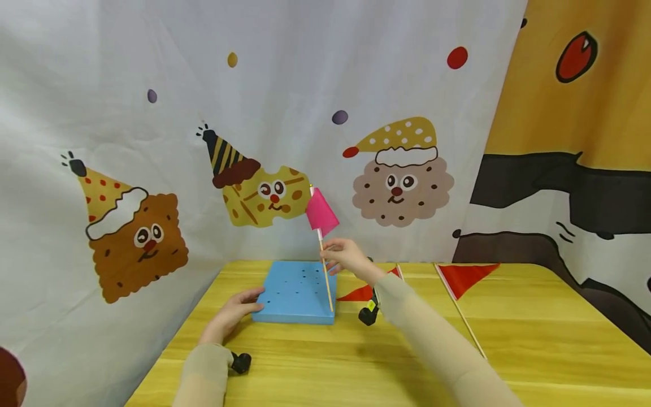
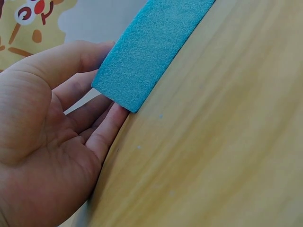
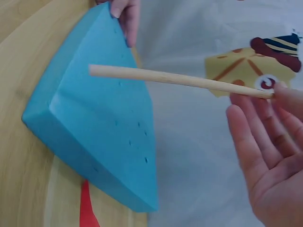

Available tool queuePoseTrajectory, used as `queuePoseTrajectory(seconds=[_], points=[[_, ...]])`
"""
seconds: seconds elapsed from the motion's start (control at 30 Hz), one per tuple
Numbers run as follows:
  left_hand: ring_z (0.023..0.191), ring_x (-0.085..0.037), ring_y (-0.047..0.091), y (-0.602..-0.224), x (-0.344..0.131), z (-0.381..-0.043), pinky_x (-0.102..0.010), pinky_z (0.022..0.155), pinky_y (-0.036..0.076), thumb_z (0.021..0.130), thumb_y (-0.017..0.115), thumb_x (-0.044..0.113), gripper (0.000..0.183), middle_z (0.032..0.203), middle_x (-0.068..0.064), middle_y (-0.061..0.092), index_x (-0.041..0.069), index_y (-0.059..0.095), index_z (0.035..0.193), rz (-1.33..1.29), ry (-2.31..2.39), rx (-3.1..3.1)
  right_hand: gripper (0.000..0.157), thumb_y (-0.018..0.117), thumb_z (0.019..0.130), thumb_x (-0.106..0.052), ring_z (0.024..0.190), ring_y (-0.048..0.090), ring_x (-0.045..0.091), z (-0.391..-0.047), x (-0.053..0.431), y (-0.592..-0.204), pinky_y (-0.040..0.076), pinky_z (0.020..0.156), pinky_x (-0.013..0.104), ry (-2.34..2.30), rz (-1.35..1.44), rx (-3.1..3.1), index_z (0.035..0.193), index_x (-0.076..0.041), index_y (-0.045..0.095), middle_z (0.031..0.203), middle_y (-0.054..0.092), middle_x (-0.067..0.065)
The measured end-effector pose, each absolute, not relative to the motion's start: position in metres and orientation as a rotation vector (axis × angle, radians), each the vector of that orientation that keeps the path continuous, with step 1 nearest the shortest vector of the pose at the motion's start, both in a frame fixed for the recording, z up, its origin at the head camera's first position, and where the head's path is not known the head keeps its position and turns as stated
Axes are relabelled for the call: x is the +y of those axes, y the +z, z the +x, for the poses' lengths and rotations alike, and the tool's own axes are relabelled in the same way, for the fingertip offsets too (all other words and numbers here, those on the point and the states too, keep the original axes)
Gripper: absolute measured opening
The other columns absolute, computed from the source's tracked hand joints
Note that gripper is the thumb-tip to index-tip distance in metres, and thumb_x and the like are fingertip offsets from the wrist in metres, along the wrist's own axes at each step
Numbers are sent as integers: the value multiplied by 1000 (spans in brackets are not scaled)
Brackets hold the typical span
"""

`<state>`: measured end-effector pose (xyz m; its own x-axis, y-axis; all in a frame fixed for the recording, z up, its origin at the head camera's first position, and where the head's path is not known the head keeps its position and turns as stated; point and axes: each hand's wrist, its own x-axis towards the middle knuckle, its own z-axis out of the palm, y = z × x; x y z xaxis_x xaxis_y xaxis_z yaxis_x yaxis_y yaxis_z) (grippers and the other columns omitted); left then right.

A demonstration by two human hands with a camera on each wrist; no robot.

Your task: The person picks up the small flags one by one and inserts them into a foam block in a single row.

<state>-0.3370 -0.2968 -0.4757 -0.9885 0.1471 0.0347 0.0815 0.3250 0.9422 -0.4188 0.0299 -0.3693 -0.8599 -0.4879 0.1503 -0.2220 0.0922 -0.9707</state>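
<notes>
Head view: the right hand's (image 1: 349,258) grip pinches the thin wooden stick (image 1: 327,282) of a pink cloth-like flag (image 1: 320,212), held over the near right corner of a flat, hole-dotted blue foam block (image 1: 290,302). The left hand (image 1: 231,317) rests at the block's left edge, its grip loose. Two red triangular flags (image 1: 463,276) lie right on the wood-grained counter (image 1: 300,362).

Left wrist view: thumb and fingers touch the block's finely textured end.

Right wrist view: the smooth round stick tilts before the block; whether they touch cannot be told.
</notes>
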Motion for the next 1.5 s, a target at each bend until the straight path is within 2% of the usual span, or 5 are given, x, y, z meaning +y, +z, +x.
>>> queuePoseTrajectory(seconds=[0.3,0.5,0.83,1.07,1.5], points=[[137,-42,30,-476,-297,-335,-59,108,26,93,66,18,59,149,-23,36,4,44,146,236,1762,2526,25,63,95,-12,82,70,26,-425,-8,-373,58,69,41,-1977,-781,2198,115,4,62,101,68,23],[135,-41,34,-476,-294,-340,-57,108,28,93,67,16,58,148,-22,39,3,45,145,234,1777,2516,29,63,95,-9,86,70,32,-430,-27,-376,59,66,41,-2176,-674,2151,118,8,59,104,68,22],[134,-40,37,-480,-289,-344,-56,107,31,92,68,13,55,146,-21,42,4,49,142,224,1794,2517,23,65,94,-11,91,69,31,-432,-47,-383,52,82,55,-2393,-429,2089,114,1,65,108,67,21],[135,-41,36,-478,-291,-341,-56,107,32,92,68,15,55,147,-21,41,4,49,143,220,1796,2528,21,64,95,-12,91,69,31,-434,-57,-387,57,76,46,-2345,-430,2175,112,0,66,107,68,18],[132,-39,40,-475,-296,-336,-57,106,31,93,67,15,54,147,-19,42,5,48,143,199,1826,2513,27,66,94,-14,90,70,29,-445,-69,-393,58,71,40,-2222,-514,2285,116,2,66,107,69,18]])
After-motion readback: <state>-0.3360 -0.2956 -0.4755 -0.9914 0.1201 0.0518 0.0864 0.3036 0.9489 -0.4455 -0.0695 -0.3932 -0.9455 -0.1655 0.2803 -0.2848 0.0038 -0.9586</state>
